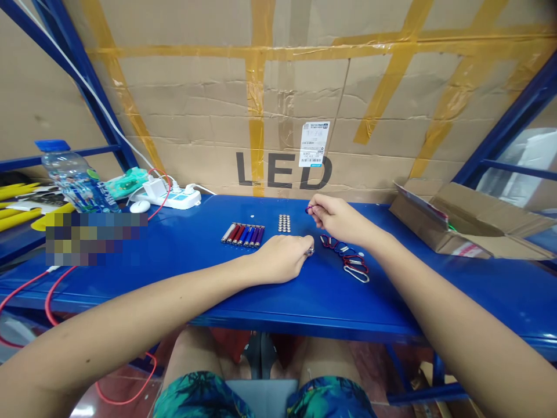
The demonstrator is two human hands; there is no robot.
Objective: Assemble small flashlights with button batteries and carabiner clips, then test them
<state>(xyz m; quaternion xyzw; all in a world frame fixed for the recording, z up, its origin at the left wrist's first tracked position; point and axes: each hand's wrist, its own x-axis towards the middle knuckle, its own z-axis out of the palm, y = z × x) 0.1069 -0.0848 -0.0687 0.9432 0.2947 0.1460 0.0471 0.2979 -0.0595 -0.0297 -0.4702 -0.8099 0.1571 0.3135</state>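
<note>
My left hand [282,259] is closed just above the blue tabletop, and a small silver metal end [310,251] pokes out by its fingertips. The rest of that piece is hidden in the fist. Farther back, my right hand [331,213] pinches a small purple carabiner [308,209]. To the left of my hands, a row of slim coloured metal tubes with silver ends [242,234] lies side by side. Small round silver button cells [284,223] form a neat grid beyond my left hand. Several carabiners [346,251] in purple, blue, red and silver curve below my right wrist.
A large taped cardboard box [200,116] stands behind the blue table [183,290]. An open carton [422,226] sits at right. On the left are a water bottle [80,180], a white power strip [183,199] and red cables [52,299]. Blue posts flank both sides.
</note>
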